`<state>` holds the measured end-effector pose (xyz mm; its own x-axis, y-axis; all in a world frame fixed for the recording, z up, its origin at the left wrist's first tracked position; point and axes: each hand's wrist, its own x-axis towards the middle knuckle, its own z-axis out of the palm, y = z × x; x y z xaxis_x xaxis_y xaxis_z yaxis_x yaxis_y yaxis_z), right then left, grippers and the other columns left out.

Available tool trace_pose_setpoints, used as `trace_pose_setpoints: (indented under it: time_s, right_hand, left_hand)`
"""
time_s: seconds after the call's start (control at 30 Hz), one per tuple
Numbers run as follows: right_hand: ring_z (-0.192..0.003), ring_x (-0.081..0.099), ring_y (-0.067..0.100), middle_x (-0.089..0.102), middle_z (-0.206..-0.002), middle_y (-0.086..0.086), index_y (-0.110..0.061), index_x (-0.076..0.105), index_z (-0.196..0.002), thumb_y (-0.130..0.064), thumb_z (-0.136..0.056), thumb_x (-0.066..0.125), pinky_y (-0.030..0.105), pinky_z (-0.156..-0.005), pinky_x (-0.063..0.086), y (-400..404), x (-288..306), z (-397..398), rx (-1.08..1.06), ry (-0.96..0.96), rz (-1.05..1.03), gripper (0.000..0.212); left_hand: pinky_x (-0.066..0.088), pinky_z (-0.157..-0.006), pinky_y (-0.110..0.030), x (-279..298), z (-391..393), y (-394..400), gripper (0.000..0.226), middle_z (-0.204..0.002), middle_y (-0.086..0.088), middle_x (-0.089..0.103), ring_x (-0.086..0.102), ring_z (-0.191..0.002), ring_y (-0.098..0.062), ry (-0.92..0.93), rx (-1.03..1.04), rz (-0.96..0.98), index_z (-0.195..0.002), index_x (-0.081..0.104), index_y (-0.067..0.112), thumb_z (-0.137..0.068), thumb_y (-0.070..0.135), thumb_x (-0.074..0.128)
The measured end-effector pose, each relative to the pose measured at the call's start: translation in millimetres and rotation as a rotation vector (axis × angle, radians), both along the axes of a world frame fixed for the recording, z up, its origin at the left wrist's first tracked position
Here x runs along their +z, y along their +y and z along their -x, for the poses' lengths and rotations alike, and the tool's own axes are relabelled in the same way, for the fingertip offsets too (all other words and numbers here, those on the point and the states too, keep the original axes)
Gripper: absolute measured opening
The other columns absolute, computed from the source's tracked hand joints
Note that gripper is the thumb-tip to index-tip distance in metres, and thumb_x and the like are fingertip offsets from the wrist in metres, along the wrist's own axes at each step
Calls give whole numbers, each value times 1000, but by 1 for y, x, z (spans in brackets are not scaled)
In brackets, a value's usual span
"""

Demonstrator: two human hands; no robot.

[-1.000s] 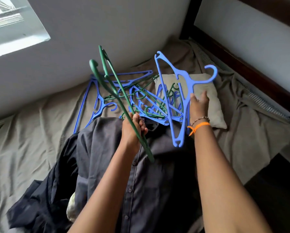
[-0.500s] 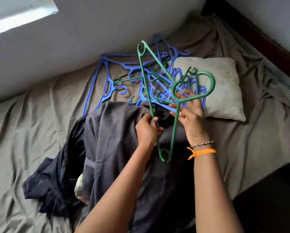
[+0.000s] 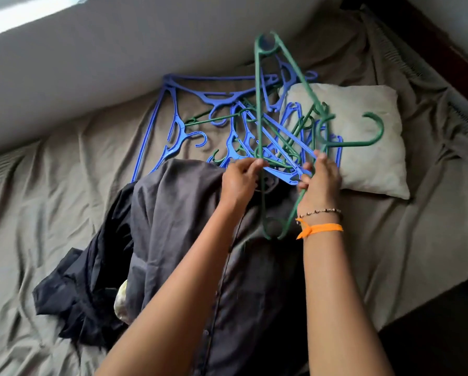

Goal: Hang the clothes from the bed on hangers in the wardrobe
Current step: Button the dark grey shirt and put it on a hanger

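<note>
The step in hand looked like getting a hanger ready for the first garment: both hands held a thin green plastic hanger (image 3: 259, 109) up over the collar end of a dark grey button-up shirt (image 3: 178, 226) spread on the bed (image 3: 64, 164), which was covered by an olive-brown sheet. The left hand (image 3: 239, 183) pinched one long bar of the green hanger, and the right hand (image 3: 319, 183) had its grip curled round the other side near the neck. The hanger stood roughly upright, its long axis running from the person toward the wall, one rounded shoulder end low above the shirt, the other high; its hook pointed right, over the beige pillow (image 3: 363, 147). Just beyond the collar lay a tangled heap of blue and green plastic hangers (image 3: 200, 123). Next, I judged, the low end would need feeding into the shirt's neck opening, which calls for one hand to free itself and lift the collar
</note>
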<state>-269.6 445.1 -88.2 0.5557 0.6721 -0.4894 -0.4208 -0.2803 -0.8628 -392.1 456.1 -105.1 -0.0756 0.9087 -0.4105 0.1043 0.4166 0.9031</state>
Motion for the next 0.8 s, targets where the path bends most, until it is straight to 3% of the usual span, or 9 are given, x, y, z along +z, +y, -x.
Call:
trace_pose_setpoints:
  time_s: [0.07, 0.13, 0.2, 0.27, 0.4, 0.5, 0.6, 0.7, 0.8]
  right_hand:
    - [-55, 36, 11, 47, -67, -3, -24, 52, -72, -30, -92, 47, 21, -52, 28, 16, -2, -11, -131, -212, 0, 22]
    - [-55, 35, 14, 45, -67, -1, -24, 48, -69, -26, -92, 45, 22, -55, 29, 30, -8, -22, -211, -254, -44, 23]
    - [-51, 31, 13, 39, -67, 0, -21, 44, -72, -21, -97, 41, 20, -51, 27, 38, -13, -30, -256, -216, -110, 25]
    - [-48, 26, 11, 32, -63, 0, -18, 40, -74, -19, -100, 36, 17, -44, 20, 45, -11, -30, -265, -167, -190, 26]
    - [-45, 22, 9, 26, -58, 0, -17, 35, -75, -17, -101, 34, 17, -42, 18, 52, -3, -15, -235, -135, -298, 26]
    - [-44, 21, 9, 25, -57, -2, -16, 34, -75, -17, -102, 34, 18, -43, 18, 55, 8, 4, -149, -90, -362, 27]
    - [-45, 21, 9, 26, -57, -4, -16, 34, -76, -17, -103, 34, 19, -43, 21, 57, 16, 28, -17, -55, -454, 27]
    - [-47, 23, 8, 29, -57, -8, -17, 35, -76, -17, -103, 33, 21, -44, 19, 55, 20, 51, 125, -110, -492, 27]
    - [-49, 29, 7, 34, -59, -8, -18, 40, -81, -14, -102, 34, 21, -47, 28, 50, 19, 58, 189, -161, -517, 22]
  left_hand:
    - [37, -75, -27, 0, 4, 16, 30, -91, -5, 62, 55, -81, -16, 318, -44, -116, -92, 73, 16, -97, 34, 50]
    - [35, -85, -32, -5, 6, 34, 36, -113, -10, 56, 51, -105, -27, 648, -45, -161, -110, 65, 10, -96, 39, 50]
    - [34, -97, -38, -15, 2, 45, 57, -131, -13, 46, 41, -121, -34, 914, -189, -29, -125, 51, 6, -89, 50, 55]
    - [37, -99, -40, -29, -1, 50, 64, -135, -15, 44, 41, -125, -36, 991, -323, 139, -128, 47, 5, -84, 49, 60]
    - [44, -89, -36, -31, 18, 51, 31, -121, -16, 59, 52, -116, -38, 801, -147, 232, -113, 59, 5, -88, 23, 55]
    - [43, -83, -32, -16, 37, 42, 20, -107, -17, 66, 57, -105, -36, 668, 7, 78, -100, 67, 8, -90, 20, 55]
    - [42, -77, -33, 7, 54, 28, 15, -82, -14, 63, 59, -84, -27, 455, 77, -157, -77, 62, 11, -89, 18, 58]
    - [42, -76, -31, 45, 71, 15, 13, -80, -6, 59, 52, -78, -13, 91, 106, -308, -85, 66, 8, -89, 14, 56]
    - [43, -74, -23, 77, 97, 5, 13, -84, -6, 59, 52, -79, -11, -79, 90, -406, -90, 65, 7, -91, 12, 53]
